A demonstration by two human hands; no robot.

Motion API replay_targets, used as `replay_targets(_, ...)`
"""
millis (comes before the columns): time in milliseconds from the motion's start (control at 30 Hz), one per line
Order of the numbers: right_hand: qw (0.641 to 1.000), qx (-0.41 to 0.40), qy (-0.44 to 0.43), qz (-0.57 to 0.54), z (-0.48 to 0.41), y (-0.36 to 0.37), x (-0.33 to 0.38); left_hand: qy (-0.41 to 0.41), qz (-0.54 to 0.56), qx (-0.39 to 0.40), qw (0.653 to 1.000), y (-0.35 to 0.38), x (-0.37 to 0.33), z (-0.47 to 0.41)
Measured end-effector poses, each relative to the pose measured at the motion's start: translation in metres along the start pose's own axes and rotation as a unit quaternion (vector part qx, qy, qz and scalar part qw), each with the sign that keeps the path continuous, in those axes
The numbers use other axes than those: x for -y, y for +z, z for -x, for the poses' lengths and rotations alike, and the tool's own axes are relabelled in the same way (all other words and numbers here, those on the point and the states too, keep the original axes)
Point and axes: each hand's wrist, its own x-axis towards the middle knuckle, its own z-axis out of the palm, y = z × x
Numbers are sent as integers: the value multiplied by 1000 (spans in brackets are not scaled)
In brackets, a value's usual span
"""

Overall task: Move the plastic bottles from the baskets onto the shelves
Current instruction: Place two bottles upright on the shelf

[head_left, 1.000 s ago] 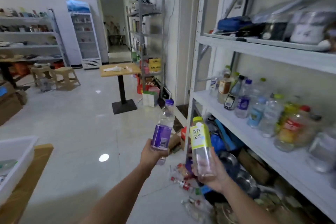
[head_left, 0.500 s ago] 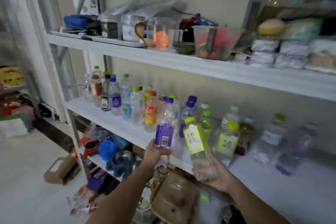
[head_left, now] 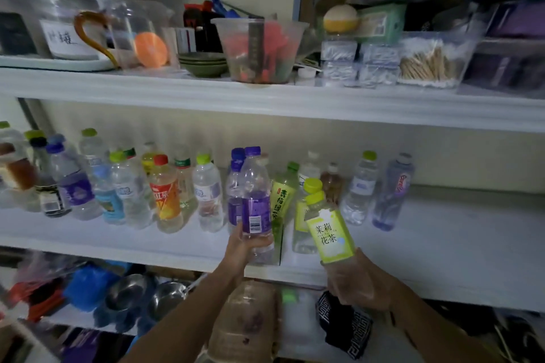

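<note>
- The left grip (head_left: 244, 247) is curling its fingers round the lower part of the purple-label bottle (head_left: 256, 209), holding it upright at the front edge of the middle shelf (head_left: 442, 239). Whether its base is touching the shelf, I cannot tell.
- The right grip (head_left: 361, 283) is clutching the clear base of the green-label bottle (head_left: 328, 230), which is tilting left, just in front of the shelf edge.
- A row of bottles (head_left: 165, 194) is standing along the shelf behind both.
</note>
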Motion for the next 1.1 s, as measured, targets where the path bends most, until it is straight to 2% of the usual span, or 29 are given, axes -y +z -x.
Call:
replay_targets(100,996,-14,-69,-46,9,-15,-5,-11,-22,23,999,0,4,4)
replay_targets(167,995,47,-79,-48,6,-32,-10,-17,-28,34,999,5,8,9)
replay_targets(300,990,82,-108,-30,17,-27,-15,-39,-47,82,995,7,20,16)
replay_targets(400,996,38,-47,-61,22,-30,-22,-51,-63,102,991,8,29,22)
replay_targets(467,991,83,-66,-78,22,-26,-24,-50,-79,102,990,11,32,24)
replay_targets(567,989,107,-26,-97,25,-27,-23,-51,-98,120,987,21,33,26)
replay_targets(700,993,94,-36,-64,33,-32,-17,-61,-115,137,982,42,33,25)
replay_targets(833,996,87,-10,-16,47,-48,-4,-55,-125,146,980,69,34,21)
replay_targets(933,996,81,-3,-34,48,-78,7,-57,-127,145,979,101,40,17)
replay_targets(1000,993,114,-14,10,55,-84,20,-60,-114,142,981,125,45,13)
replay_targets(1100,993,74,-53,82,59,-103,41,-55,-97,131,985,160,52,2)
